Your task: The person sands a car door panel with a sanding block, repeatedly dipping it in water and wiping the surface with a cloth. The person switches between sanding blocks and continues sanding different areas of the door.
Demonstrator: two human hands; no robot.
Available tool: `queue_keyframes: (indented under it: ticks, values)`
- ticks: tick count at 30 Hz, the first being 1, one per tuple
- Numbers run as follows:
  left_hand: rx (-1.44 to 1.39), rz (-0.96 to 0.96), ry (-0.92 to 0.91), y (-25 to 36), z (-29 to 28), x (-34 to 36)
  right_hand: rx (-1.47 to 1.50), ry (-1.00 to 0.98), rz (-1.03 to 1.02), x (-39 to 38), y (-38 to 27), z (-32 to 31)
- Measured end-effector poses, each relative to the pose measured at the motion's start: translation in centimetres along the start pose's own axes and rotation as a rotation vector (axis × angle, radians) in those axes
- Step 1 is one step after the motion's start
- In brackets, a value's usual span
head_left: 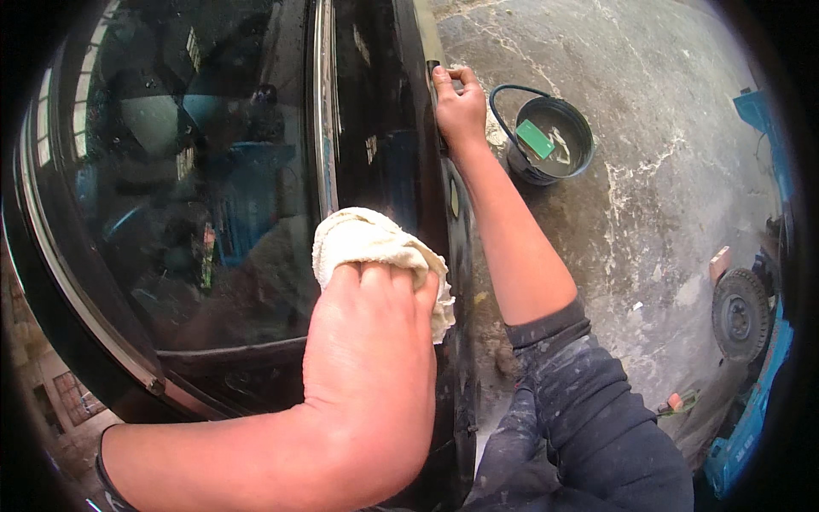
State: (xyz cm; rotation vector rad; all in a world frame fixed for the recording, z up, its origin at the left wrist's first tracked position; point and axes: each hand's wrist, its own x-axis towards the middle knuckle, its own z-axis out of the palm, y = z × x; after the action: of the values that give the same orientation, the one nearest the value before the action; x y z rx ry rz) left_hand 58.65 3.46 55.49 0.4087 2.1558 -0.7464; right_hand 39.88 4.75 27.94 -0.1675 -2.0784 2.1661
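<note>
My left hand (375, 316) presses a folded cream cloth (367, 239) on the dark, glossy bodywork beside a black car's window (213, 171), low in the middle of the view. Its fingertips are partly buried in the fabric. Higher up and to the right, my right hand (459, 107) has its fingers curled round a dark part at the outer edge of the car (380, 128). A bright trim strip (324, 119) runs along the glass between the window and that edge.
A black bucket (537, 171) with a looped handle and a green block (534, 138) inside stands on the stained concrete floor (648, 205), right of my right arm. At the far right are blue machinery (729, 452), a tyre (740, 314) and a small brick-like block (719, 263).
</note>
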Motion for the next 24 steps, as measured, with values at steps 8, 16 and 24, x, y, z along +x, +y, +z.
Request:
queue_keyframes:
  ticks: [8,16,24]
  values:
    - [-0.064,-0.003,0.040,-0.1,0.2,-0.1,0.120,-0.070,0.210,-5.6,2.6,-2.8]
    - [-0.147,-0.014,0.136,-0.3,0.7,0.3,0.123,-0.039,0.128,-7.0,-0.7,-3.8]
    - [-0.170,0.019,0.201,-0.5,0.9,0.2,-0.012,-0.001,0.060,-5.1,2.4,-2.6]
